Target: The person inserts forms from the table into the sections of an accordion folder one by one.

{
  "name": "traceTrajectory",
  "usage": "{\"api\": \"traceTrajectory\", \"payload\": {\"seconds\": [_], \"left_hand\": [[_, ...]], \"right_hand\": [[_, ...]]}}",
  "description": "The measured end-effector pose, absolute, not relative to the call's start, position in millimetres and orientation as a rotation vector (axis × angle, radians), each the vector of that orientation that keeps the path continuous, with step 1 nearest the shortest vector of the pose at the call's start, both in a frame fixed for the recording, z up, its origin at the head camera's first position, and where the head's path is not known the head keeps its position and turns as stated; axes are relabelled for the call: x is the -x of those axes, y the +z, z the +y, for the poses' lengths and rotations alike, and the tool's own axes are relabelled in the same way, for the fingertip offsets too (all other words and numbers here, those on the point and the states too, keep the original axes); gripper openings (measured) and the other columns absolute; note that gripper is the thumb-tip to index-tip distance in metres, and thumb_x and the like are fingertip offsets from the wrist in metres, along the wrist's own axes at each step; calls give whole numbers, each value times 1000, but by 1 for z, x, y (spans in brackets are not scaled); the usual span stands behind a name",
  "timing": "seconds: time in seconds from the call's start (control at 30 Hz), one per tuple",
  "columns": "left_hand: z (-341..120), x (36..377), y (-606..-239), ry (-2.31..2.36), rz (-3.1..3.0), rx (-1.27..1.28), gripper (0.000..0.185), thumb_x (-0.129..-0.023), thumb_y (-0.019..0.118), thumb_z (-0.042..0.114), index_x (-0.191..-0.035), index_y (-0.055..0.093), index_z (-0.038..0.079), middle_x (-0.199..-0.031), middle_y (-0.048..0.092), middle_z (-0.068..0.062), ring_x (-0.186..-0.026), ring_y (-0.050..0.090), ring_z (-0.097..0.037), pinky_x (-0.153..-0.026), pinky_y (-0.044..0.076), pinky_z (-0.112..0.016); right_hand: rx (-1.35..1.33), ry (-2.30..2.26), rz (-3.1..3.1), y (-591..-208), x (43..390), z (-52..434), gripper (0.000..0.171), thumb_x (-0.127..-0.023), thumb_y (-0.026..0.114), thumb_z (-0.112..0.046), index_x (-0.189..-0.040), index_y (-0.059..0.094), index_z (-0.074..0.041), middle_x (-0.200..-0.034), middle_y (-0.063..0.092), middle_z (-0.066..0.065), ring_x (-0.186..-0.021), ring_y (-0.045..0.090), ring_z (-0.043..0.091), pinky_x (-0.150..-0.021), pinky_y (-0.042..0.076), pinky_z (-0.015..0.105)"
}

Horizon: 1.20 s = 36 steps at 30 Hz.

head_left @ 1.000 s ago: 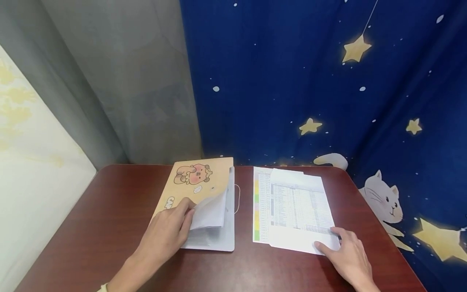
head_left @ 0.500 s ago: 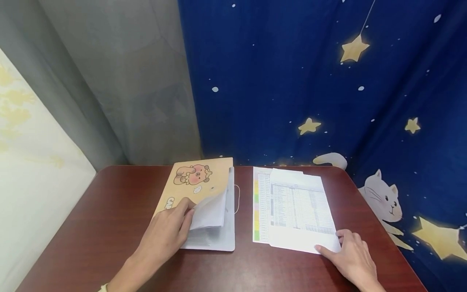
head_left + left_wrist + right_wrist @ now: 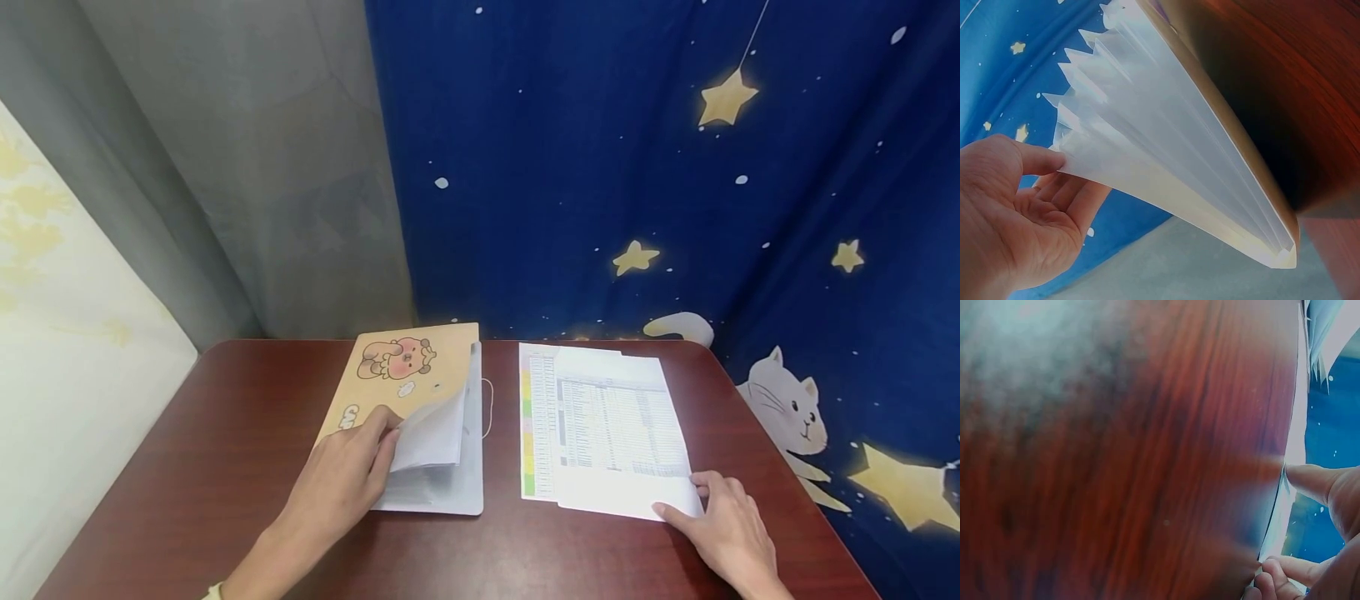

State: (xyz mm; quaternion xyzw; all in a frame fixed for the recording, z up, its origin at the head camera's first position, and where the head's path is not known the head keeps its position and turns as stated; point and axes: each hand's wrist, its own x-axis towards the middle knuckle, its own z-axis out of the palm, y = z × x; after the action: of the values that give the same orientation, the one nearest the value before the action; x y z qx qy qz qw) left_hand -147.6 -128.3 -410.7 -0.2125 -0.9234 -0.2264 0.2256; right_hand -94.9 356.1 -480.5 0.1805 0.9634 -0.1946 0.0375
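The folder [image 3: 408, 367], with its bear-printed cover, is lying on the left part of the table, one edge lifting so that its pale inner leaves [image 3: 1116, 94] are fanning apart. The left hand [image 3: 341, 471] is pinching that lifted edge and staying where it was a second ago. To the right, well apart, a top sheet [image 3: 622, 425] of printed rows is overlapping an under sheet [image 3: 538, 417] with a coloured strip. What is changing is the right hand [image 3: 731, 525]: it has been shifting slightly outward, its thumb and fingertips now touching the top sheet's near right corner; whether they are gripping it, I cannot tell. That seems to be leaving the folder partly open and the sheets outside it. Around them, the table [image 3: 495, 554] is standing against a grey curtain [image 3: 292, 167] and a starry blue curtain [image 3: 547, 183].
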Motion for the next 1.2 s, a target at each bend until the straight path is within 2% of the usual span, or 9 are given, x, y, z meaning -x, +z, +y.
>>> {"api": "traceTrajectory", "payload": {"seconds": [0.17,0.3,0.43,0.53,0.67,0.73,0.87,1.07,1.2], "left_hand": [[-129,148,-411,-627,-2542,598,6,-103,65,14,-102,64,20,-61,39,17,-53,33,1,-51,30,-19],[-129,148,-411,-625,-2549,589,8,-101,68,14,-103,64,21,-60,39,18,-53,34,0,-51,30,-19],[-129,149,-411,-618,-2555,586,6,-102,67,15,-103,64,21,-60,39,18,-53,34,-1,-52,31,-20],[-129,149,-411,-620,-2555,586,6,-103,66,16,-103,64,22,-60,39,18,-53,35,-1,-52,31,-20],[-129,150,-411,-623,-2542,595,5,-104,65,17,-102,64,21,-60,39,18,-53,35,-1,-52,32,-20],[-129,150,-411,-622,-2536,599,4,-105,64,18,-103,64,21,-60,40,18,-53,35,-1,-52,32,-20],[-129,151,-411,-620,-2539,595,4,-105,64,19,-103,65,21,-60,40,18,-54,36,-1,-52,32,-20],[-129,151,-411,-622,-2541,601,3,-106,63,20,-103,65,19,-60,40,18,-53,35,-1,-52,32,-19],[-130,151,-412,-631,-2533,606,4,-104,65,17,-103,64,21,-60,39,18,-53,34,0,-52,32,-19]], "right_hand": [[-512,-588,2982,-480,93,356,94,-80,83,-66,-138,56,3,-136,51,36,-117,49,47,-89,49,66],[-500,-585,2999,-480,92,355,84,-84,83,-60,-137,58,0,-137,50,35,-120,48,48,-87,50,66],[-505,-598,2989,-480,92,355,81,-87,81,-56,-141,56,-1,-138,51,35,-117,50,47,-87,49,65],[-508,-602,2998,-479,93,354,77,-89,80,-53,-142,56,-1,-135,55,33,-111,54,43,-84,50,60],[-515,-615,3025,-478,93,354,72,-90,80,-50,-141,59,-4,-125,64,24,-98,59,31,-74,47,42],[-525,-621,3028,-478,93,353,70,-91,79,-50,-142,59,-6,-120,67,21,-94,60,27,-71,44,36],[-550,-636,3013,-476,93,353,68,-94,74,-54,-143,59,-10,-119,72,20,-94,65,27,-71,43,36],[-596,-733,2983,-472,93,352,66,-99,67,-57,-146,56,-13,-119,75,23,-101,71,37,-72,42,39],[-651,-980,2899,-471,93,350,63,-100,70,-47,-148,51,-11,-105,78,17,-86,73,27,-70,44,35]]}}
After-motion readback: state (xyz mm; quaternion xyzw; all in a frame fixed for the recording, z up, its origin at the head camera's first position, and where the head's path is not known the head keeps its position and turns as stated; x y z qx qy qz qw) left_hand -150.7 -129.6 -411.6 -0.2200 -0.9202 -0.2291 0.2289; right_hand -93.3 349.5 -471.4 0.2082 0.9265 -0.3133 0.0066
